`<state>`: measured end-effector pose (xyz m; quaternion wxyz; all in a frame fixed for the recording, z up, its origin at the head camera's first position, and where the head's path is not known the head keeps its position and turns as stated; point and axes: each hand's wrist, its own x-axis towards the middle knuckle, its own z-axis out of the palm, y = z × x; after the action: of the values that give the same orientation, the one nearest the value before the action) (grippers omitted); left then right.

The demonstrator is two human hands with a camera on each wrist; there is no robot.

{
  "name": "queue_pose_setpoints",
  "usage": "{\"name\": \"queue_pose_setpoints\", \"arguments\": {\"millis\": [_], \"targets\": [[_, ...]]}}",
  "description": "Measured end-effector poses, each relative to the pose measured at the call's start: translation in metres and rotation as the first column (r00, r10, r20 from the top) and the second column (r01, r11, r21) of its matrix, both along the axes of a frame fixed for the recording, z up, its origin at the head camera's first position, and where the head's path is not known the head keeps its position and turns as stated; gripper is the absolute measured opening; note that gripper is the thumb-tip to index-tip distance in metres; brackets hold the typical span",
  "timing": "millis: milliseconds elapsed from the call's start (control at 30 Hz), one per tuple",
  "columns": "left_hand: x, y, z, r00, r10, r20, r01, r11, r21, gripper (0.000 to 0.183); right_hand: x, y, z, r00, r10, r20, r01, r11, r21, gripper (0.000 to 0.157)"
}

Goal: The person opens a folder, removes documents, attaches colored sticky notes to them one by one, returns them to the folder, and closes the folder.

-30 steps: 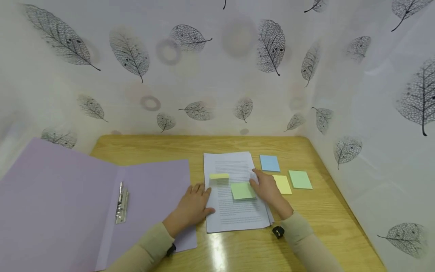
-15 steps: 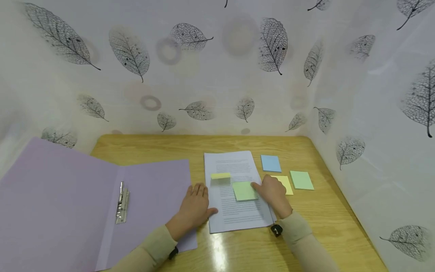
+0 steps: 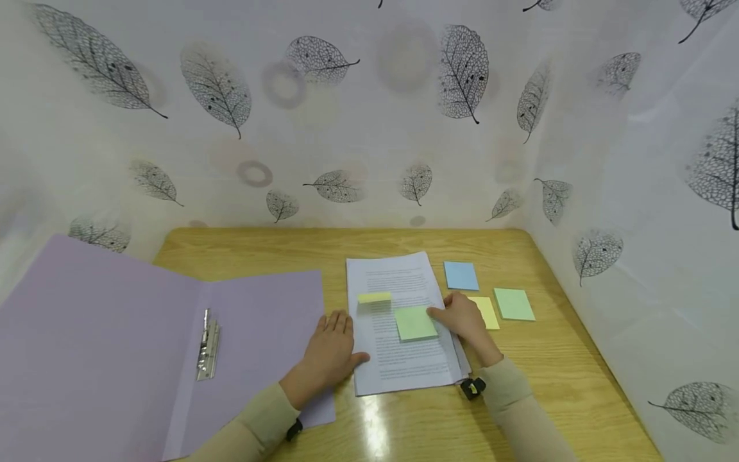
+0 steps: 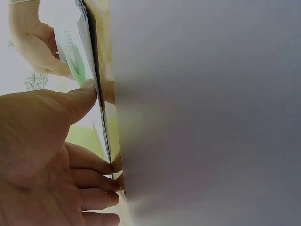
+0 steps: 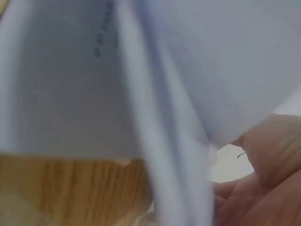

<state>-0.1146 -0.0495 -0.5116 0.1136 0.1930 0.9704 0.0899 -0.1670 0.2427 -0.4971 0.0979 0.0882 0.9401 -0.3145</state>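
A stack of printed paper (image 3: 398,366) lies on the table with a yellow sticky note (image 3: 374,298) and a green sticky note (image 3: 416,323) on its top page. My left hand (image 3: 326,353) rests along the stack's left edge, fingers extended and thumb on the page; in the left wrist view its fingertips meet the paper edges. My right hand (image 3: 466,321) pinches the stack's right edge, thumb beside the green note. In the right wrist view the sheets (image 5: 235,61) are raised and fanned apart, blurred, next to that hand (image 5: 273,165). How many sheets it holds cannot be told.
An open purple folder (image 3: 265,333) with a metal clip (image 3: 208,346) covers the table's left side. To the right lie blue (image 3: 460,275), yellow (image 3: 486,312) and green (image 3: 514,304) sticky pads. Leaf-patterned curtains (image 3: 358,128) enclose the wooden table (image 3: 277,247).
My right hand has come down along the stack's right edge towards the green note, and the sheets there stand more apart. The stack has shifted slightly right. My left hand stays almost in place.
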Motion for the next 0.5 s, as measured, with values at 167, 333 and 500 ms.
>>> {"name": "queue_pose_setpoints", "arguments": {"millis": [167, 333, 500], "targets": [[0.0001, -0.0011, -0.0006, 1.000, -0.008, -0.013, 0.008, 1.000, 0.007, 0.090, -0.0005, 0.0046, -0.0031, 1.000, -0.001, 0.023, 0.004, 0.993, -0.114, 0.038], [0.0001, -0.0022, -0.0007, 0.999, -0.008, -0.033, 0.009, 1.000, 0.020, 0.090, -0.0029, 0.0038, 0.0032, 0.999, 0.023, 0.030, -0.017, 0.983, -0.185, 0.044], [-0.0004, -0.0074, -0.0039, 1.000, -0.003, -0.018, 0.005, 0.997, 0.081, 0.089, -0.0052, 0.0036, -0.0005, 0.997, 0.044, 0.067, -0.027, 0.972, -0.235, 0.048]]}}
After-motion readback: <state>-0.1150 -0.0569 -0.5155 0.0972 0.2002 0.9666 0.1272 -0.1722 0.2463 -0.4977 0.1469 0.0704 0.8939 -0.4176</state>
